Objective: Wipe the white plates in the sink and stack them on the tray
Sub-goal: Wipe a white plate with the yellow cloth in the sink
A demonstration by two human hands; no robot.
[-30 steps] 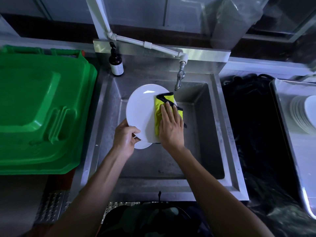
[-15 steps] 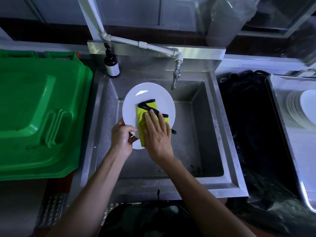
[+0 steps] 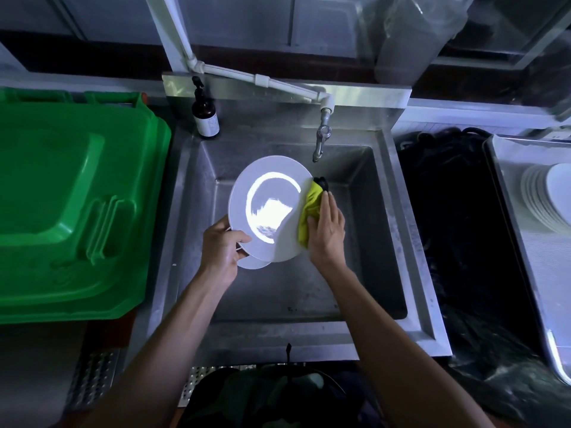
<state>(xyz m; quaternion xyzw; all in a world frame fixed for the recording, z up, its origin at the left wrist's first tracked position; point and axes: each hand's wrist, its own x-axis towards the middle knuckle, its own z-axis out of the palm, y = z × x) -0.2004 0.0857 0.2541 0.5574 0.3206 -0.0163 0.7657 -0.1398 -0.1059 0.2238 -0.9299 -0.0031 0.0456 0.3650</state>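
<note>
A white plate (image 3: 268, 208) is held tilted over the steel sink (image 3: 398, 230); bright light glares off its middle. My left hand (image 3: 224, 245) grips its lower left rim, thumb on the face. A second white plate (image 3: 253, 263) peeks out beneath it. At the plate's right edge my right hand (image 3: 326, 230) presses a yellow cloth (image 3: 310, 205) with a black trim. Its fingers lie straight over the cloth. A stack of white plates (image 3: 543, 199) lies on the steel tray (image 3: 506, 186) at the far right.
A large green plastic lid (image 3: 71, 205) covers the left side. A brown pump bottle (image 3: 204, 114) stands at the sink's back left corner. The tap (image 3: 319, 140) hangs just above the plate. A black bag-lined bin (image 3: 448, 230) sits between sink and tray.
My right hand slid the cloth from the plate's middle out to its right edge. The plate's face is uncovered and now reflects light. The camera moved closer.
</note>
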